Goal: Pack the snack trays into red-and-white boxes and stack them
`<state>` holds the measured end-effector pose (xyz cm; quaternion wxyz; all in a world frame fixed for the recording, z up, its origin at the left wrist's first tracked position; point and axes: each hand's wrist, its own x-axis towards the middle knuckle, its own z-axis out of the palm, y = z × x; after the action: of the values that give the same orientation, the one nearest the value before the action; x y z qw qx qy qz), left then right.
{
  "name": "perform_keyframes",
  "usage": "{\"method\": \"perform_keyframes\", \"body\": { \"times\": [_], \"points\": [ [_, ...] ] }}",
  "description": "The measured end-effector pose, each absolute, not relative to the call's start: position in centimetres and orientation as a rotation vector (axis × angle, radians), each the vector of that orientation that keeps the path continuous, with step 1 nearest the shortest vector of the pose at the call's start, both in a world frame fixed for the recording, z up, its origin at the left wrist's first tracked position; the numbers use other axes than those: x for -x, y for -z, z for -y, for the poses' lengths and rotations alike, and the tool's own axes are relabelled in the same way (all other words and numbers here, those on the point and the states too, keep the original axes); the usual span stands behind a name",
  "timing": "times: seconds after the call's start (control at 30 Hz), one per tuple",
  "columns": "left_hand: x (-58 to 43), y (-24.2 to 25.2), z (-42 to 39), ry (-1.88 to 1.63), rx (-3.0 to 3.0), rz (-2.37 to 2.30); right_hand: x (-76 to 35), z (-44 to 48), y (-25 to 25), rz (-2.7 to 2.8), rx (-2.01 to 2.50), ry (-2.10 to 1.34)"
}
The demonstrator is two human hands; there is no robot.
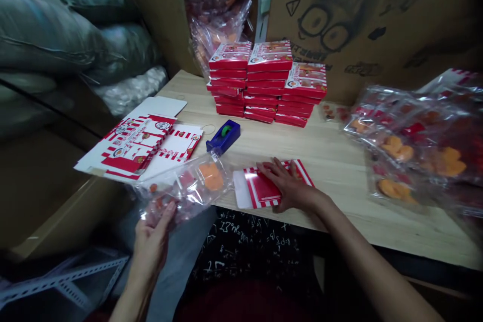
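My left hand [156,241] grips a clear plastic bag [188,186] by its near left end. Orange and red pieces show through the film. The bag's far end reaches toward the open flap of a red-and-white striped carton [260,186]. Whether bag and flap touch, I cannot tell. My right hand [285,181] rests on top of this carton, fingers spread across it, pressing it to the table near the front edge. A blue tape dispenser [224,136] with a green core stands just beyond the bag.
Stacked red boxes [264,85] stand at the back. Flat printed cartons [139,141] lie at the left. Several filled plastic bags [411,141] are heaped at the right of the wooden table [335,161]. Behind are an open cardboard box [162,5] of bags and a large carton [370,20].
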<state>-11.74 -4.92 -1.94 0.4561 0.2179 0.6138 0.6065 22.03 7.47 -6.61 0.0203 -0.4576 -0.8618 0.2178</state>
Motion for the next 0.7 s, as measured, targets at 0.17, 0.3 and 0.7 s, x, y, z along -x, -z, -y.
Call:
{"method": "perform_keyframes", "body": {
  "times": [0.17, 0.3, 0.7],
  "points": [
    [10.9, 4.2, 5.2, -1.353, -0.51, -1.459, -22.0, -6.3, 7.2, 2.6, 1.36, -0.621],
    [11.6, 4.2, 4.5, -1.195, -0.552, -1.427, -21.7, -5.6, 7.9, 2.546, 1.366, -0.568],
    [16.1, 4.8, -1.1, -0.711, -0.862, -1.255, -21.7, -5.4, 7.8, 2.583, 1.33, -0.58]
  ]
}}
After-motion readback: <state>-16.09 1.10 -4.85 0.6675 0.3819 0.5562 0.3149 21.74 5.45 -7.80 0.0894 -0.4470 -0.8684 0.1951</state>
